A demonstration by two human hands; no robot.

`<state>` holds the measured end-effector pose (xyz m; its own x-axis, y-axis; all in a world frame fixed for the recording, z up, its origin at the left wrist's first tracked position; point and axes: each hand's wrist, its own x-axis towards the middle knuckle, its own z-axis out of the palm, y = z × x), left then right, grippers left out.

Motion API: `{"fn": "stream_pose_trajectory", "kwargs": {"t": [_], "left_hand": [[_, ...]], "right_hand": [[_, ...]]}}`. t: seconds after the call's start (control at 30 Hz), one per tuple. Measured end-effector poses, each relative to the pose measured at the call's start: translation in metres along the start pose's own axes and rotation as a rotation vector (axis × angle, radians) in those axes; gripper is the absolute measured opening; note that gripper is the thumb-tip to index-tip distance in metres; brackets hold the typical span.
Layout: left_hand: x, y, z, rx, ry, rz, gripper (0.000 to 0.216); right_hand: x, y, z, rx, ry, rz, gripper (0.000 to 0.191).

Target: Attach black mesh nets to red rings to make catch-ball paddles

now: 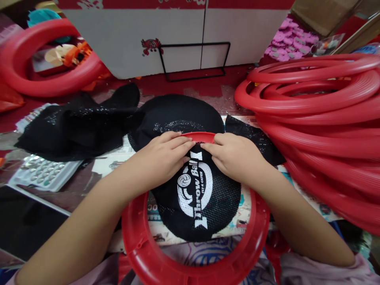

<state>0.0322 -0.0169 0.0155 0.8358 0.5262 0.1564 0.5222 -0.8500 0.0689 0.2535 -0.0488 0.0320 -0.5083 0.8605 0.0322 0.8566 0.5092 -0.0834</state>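
A red plastic ring (258,225) lies in front of me, its hollow underside facing up, its near edge close to my body. Black mesh fabric (222,206) with a white "Throw Ball" print hangs across the ring's opening. At the ring's far rim, my left hand (166,154) grips the mesh edge, fingers pressed together. My right hand (234,154) pinches the same edge just to the right, thumb and index finger close to the left fingertips. How the fabric meets the rim is partly hidden beneath my fingers. Behind the rim sits more black fabric (184,109).
Red rings (314,138) are piled high on the right. Another red ring (59,85) stands at the far left, above black mesh pieces (80,126). A tray of small silvery round parts (44,174) lies left. A black wire frame (196,77) stands before a white box (124,39).
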Motion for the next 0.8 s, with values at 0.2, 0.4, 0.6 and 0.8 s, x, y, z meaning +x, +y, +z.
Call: {"fn": "stream_pose_trajectory", "kwargs": {"t": [0.2,0.4,0.6,0.8], "left_hand": [[-0.006,-0.004,-0.016,0.035,-0.077,-0.119,0.038],[-0.014,-0.015,-0.026,0.002,-0.030,-0.266,0.059],[0.002,-0.005,-0.015,-0.318,0.010,-0.085,0.042],[0.005,-0.005,-0.004,-0.299,0.036,-0.073,0.040]], "right_hand": [[-0.003,-0.006,-0.004,0.155,-0.092,-0.051,0.031],[-0.003,-0.002,0.002,0.270,0.025,-0.095,0.030],[-0.001,0.010,0.011,0.238,0.196,-0.091,0.033],[0.000,0.015,0.015,0.204,0.236,-0.084,0.035]]}}
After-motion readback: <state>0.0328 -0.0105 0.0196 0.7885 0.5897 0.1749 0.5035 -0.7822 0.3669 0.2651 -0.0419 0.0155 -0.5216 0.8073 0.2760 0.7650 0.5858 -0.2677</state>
